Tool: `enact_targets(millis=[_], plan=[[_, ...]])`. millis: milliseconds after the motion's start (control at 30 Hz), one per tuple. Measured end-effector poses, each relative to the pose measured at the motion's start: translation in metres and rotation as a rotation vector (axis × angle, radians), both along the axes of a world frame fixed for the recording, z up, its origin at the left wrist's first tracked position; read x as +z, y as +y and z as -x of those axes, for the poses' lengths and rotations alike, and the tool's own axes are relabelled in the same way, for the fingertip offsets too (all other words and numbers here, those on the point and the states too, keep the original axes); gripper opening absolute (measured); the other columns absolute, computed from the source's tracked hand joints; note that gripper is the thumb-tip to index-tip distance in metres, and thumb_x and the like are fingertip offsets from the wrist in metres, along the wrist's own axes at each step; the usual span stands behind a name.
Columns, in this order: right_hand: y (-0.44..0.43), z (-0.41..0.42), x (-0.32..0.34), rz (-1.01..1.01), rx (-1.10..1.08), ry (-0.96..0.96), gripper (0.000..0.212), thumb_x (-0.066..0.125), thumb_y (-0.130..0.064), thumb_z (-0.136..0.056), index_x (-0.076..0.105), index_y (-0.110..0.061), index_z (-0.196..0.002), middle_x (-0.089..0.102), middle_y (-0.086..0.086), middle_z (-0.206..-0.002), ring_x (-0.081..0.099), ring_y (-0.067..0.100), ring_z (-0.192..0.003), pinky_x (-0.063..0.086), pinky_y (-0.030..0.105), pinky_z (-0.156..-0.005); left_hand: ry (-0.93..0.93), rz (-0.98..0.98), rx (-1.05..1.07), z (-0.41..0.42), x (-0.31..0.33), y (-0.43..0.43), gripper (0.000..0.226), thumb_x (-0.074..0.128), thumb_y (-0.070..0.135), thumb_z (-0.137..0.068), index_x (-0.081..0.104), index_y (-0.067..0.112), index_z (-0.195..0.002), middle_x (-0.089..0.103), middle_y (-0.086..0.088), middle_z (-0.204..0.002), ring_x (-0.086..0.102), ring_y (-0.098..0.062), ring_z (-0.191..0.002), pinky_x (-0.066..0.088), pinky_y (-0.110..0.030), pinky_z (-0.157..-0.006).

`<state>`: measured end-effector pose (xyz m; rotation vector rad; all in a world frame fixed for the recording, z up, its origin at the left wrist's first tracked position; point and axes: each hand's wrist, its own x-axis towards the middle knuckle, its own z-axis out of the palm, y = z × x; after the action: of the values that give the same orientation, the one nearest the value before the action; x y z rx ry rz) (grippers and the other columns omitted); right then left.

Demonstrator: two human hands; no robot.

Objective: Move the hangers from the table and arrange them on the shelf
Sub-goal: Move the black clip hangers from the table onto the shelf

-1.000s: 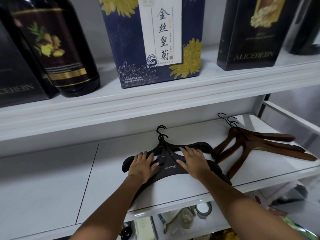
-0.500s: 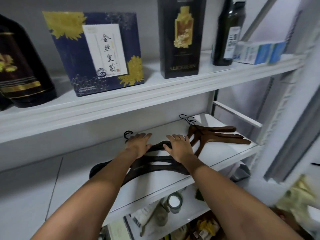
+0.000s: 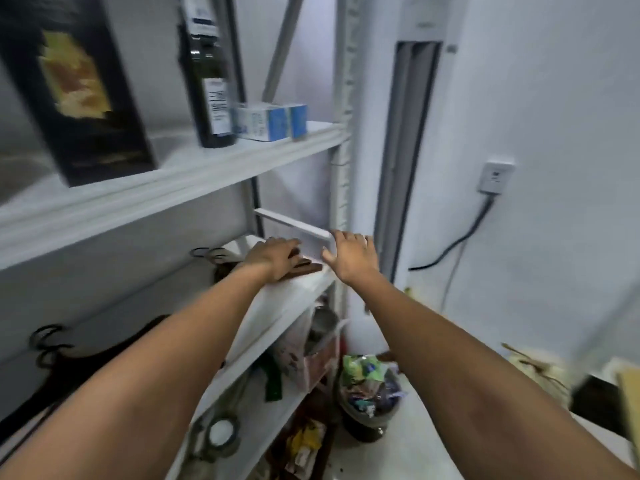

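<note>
Black hangers (image 3: 69, 365) are seen lying flat at the left end of the white shelf (image 3: 277, 306), partly covered by the left forearm. Brown hangers (image 3: 225, 263) are found at the shelf's right end, where the left hand (image 3: 272, 258) is laid flat on them, fingers extended, nothing clenched. The right hand (image 3: 351, 256) is held spread and empty just past the shelf's right edge.

Brown hangers (image 3: 304, 268) fill the shelf's (image 3: 277, 306) right end under a side rail (image 3: 294, 225); its middle lies bare.
</note>
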<state>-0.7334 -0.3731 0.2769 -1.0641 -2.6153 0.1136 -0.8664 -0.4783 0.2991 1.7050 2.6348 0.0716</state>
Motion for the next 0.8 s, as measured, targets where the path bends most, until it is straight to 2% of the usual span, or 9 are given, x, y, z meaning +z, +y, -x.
enact_targets(millis=[400, 800], plan=[[0.11, -0.303, -0.012, 0.063, -0.632, -0.004, 0.055, 0.038, -0.046, -0.094, 0.038, -0.018, -0.142, 0.052, 0.011, -0.134, 0.044, 0.03, -0.124, 0.023, 0.042, -0.107, 0.025, 0.037, -0.605, -0.261, -0.024, 0.204, 0.048, 0.031, 0.041, -0.1, 0.027, 0.024, -0.145, 0.042, -0.005, -0.144, 0.035, -0.025, -0.133, 0.032, -0.04, -0.105], [0.103, -0.565, -0.059, 0.184, -1.115, 0.052, 0.054, 0.037, -0.048, -0.093, 0.04, -0.02, -0.14, 0.05, 0.009, -0.135, 0.041, 0.028, -0.127, 0.023, 0.043, -0.108, 0.084, 0.061, -1.108, -0.517, -0.069, 0.286, 0.048, 0.03, 0.04, -0.101, 0.027, 0.023, -0.146, 0.039, -0.004, -0.145, 0.033, -0.024, -0.134, 0.032, -0.038, -0.106]])
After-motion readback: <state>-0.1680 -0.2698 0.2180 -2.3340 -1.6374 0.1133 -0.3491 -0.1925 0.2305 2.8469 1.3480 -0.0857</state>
